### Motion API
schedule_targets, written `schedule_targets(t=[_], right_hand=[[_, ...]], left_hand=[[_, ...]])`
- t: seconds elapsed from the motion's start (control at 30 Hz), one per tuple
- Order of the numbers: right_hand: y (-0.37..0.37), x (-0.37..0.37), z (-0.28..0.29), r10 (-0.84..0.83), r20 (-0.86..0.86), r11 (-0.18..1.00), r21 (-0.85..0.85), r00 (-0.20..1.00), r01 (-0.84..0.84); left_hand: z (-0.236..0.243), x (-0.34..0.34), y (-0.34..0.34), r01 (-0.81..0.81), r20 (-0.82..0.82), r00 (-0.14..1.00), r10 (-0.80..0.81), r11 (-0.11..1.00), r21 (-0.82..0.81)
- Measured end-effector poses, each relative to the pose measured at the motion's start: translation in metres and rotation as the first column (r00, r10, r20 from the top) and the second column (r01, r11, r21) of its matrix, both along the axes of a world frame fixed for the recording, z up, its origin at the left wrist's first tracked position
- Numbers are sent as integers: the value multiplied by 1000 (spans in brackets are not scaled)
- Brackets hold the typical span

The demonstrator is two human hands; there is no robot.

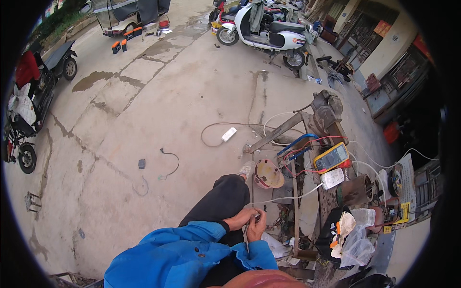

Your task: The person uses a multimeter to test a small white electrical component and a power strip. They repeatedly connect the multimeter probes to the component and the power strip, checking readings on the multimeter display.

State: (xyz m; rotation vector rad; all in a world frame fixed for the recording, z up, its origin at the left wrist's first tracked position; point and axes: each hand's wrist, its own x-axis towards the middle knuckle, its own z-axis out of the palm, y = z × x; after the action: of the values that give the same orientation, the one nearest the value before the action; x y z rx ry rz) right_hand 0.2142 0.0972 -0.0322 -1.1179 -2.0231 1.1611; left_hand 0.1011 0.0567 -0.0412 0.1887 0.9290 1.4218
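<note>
In front of my lap, my left hand (238, 219) and my right hand (257, 226) meet with their fingers closed around something small. What they pinch is too small and too covered to make out. A pale cable (288, 197) runs from close by my hands to a white power strip (333, 178) on the metal workbench at my right. Beside that strip lies a yellow multimeter (331, 157) with red leads. A pinkish bucket (269, 174) stands on the ground just past my foot.
A bench vise (326, 108) tops the bench's far end. Another white power strip (229, 134) lies on the concrete, near a black cable (175, 165) and a small dark block (141, 164). A white scooter (269, 33) is parked ahead; a three-wheeler (36, 91) stands left.
</note>
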Motion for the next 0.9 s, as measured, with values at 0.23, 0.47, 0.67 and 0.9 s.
schedule_targets(t=[0.23, 0.47, 0.67, 0.9], right_hand=[[-6, -13, 5, 80, -18, 994, 79, 997, -78], [-8, -13, 22, 157, 4, 981, 119, 988, -156], [1, -11, 38, 283, 204, 883, 326, 937, -338], [-11, -15, 41, 245, 166, 916, 282, 955, -285]], left_hand=[[-26, -4, -10, -40, 106, 993, 44, 998, -42], [-16, -19, -19, 9, 126, 992, -7, 1000, -18], [-4, -32, -23, 87, 108, 991, -76, 992, -95], [-17, -19, -27, 2, 145, 989, 9, 997, -73]])
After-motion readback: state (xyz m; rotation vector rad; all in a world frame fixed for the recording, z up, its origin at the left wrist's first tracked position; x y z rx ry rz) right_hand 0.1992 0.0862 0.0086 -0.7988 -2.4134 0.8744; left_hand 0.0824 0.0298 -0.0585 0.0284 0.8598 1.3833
